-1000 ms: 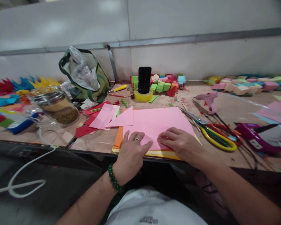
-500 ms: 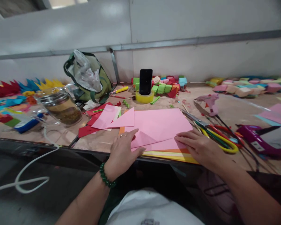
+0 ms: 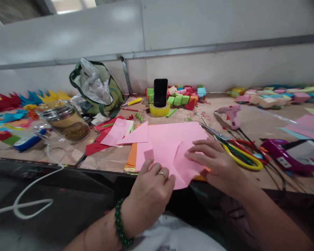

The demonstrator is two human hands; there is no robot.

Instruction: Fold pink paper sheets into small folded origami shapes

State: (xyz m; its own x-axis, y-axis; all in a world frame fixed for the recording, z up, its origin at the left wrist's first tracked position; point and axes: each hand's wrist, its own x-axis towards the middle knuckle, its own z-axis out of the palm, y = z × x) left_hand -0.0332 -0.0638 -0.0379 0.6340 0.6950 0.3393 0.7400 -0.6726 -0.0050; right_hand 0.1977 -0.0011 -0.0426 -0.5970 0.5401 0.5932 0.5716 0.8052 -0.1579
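Observation:
A pink sheet (image 3: 170,134) lies over orange and yellow sheets (image 3: 131,158) at the table's front edge. Its near part is bent up and hangs slightly past the edge. My left hand (image 3: 154,184), with a ring and a green bead bracelet, has its fingers curled on the sheet's near edge, gripping it. My right hand (image 3: 211,157) lies on the raised right part of the sheet, fingers spread. Pink triangular scraps (image 3: 137,134) and red scraps (image 3: 96,147) lie left of the sheet.
Scissors (image 3: 242,157), a pink glue gun (image 3: 231,115) and a purple tape dispenser (image 3: 285,155) lie to the right. A phone (image 3: 160,92) stands in a yellow tape roll (image 3: 159,109) behind. A jar (image 3: 68,122) and a green bag (image 3: 112,90) are at left.
My left hand has moved right and nearer, its fingers now curled on the paper. The pink sheet's near right part has lifted and bent. My right hand has risen slightly with it.

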